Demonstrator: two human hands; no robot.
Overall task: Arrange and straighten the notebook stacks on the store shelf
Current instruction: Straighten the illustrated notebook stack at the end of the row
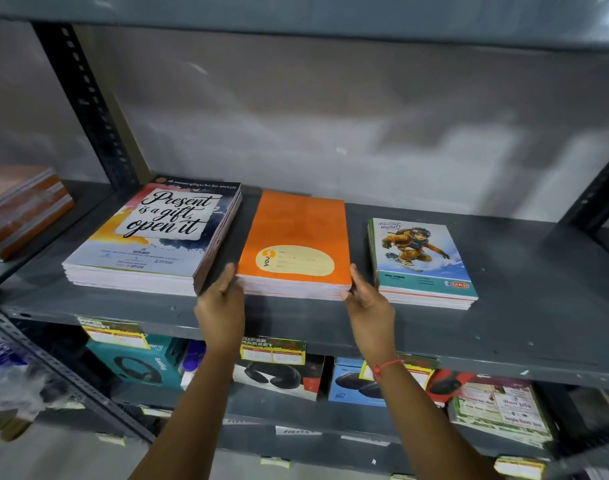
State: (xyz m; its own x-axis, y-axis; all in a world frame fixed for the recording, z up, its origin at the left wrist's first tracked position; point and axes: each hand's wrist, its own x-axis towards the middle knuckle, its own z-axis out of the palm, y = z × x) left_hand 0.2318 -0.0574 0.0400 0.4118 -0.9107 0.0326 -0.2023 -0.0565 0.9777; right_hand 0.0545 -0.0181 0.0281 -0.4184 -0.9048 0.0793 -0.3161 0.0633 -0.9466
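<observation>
Three notebook stacks lie on the grey shelf. The middle one is the orange stack with a cream label. My left hand grips its near left corner and my right hand grips its near right corner. To its left sits a larger stack with a "Present is a gift, open it" cover, turned slightly askew. On the right is a smaller stack with a cartoon snowboarder cover, also angled a little.
An orange-brown stack lies on the neighbouring shelf at far left. Slotted uprights frame the bay. Below, headphone boxes and printed packets fill the lower shelf behind price tags. Bare shelf extends right of the stacks.
</observation>
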